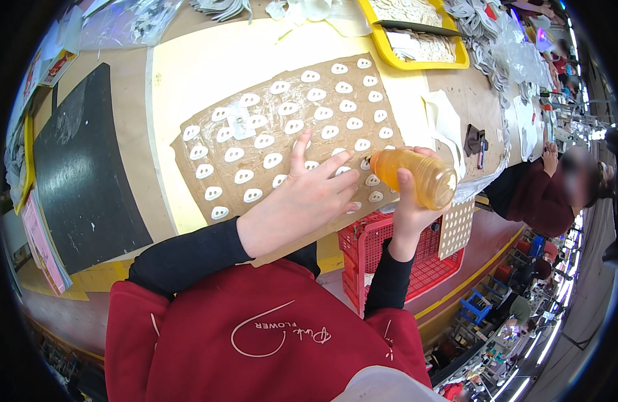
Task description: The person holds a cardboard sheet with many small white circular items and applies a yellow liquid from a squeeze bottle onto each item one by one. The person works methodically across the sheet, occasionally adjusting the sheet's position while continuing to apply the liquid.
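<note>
A brown sheet (215, 181) lies on the lit table, carrying rows of small white oval pieces (272, 160), each with two dark holes. My left hand (305, 194) rests over the near part of the sheet, fingers spread, hiding some pieces. In my right hand (416, 218) is a squeeze bottle (416, 175) of amber liquid, tilted nearly on its side. Its orange cap and dark nozzle point left, at the pieces near the sheet's right edge. Whether the tip touches a piece cannot be made out. A small translucent patch (241, 127) covers part of the sheet's upper left.
A yellow tray (423, 65) of pale pieces stands at the far right. Dark scissors-like tool (475, 141) and pen (483, 153) lie beyond the bottle. A black board (88, 174) is at left, a red crate (362, 258) below the table edge. Another person (550, 194) sits at right.
</note>
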Action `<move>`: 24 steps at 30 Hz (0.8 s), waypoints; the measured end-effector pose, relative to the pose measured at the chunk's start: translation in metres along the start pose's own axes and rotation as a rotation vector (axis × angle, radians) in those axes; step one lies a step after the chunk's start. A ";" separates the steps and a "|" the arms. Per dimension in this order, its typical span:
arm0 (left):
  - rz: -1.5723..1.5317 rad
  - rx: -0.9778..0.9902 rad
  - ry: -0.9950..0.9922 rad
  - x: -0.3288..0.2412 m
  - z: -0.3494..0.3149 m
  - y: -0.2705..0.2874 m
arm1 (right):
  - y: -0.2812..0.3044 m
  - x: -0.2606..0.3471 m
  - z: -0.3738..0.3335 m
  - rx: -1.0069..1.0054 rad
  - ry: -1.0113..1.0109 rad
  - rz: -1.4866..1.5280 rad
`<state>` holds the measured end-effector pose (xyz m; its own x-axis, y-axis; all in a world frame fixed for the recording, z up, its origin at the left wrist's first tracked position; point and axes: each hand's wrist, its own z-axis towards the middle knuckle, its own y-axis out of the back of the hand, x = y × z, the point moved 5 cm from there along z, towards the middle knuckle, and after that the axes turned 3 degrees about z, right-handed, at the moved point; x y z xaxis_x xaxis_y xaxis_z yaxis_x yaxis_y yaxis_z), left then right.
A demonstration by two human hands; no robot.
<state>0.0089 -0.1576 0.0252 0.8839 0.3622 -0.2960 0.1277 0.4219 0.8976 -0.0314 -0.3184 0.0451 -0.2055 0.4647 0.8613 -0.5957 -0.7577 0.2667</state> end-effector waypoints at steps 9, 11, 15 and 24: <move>0.004 -0.006 0.008 -0.001 0.000 -0.002 | -0.002 0.002 0.000 -0.006 -0.024 0.113; 0.011 0.001 0.000 -0.001 0.000 -0.002 | 0.000 0.001 0.005 -0.001 0.010 0.002; -0.020 0.088 0.005 0.000 -0.001 -0.005 | 0.005 -0.003 0.010 -0.036 -0.027 -0.014; -0.030 0.061 0.012 0.000 -0.002 -0.005 | 0.010 -0.004 0.012 -0.060 -0.091 0.039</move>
<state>0.0070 -0.1587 0.0200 0.8740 0.3602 -0.3262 0.1811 0.3814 0.9065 -0.0268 -0.3334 0.0493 -0.1597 0.3894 0.9071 -0.6342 -0.7446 0.2080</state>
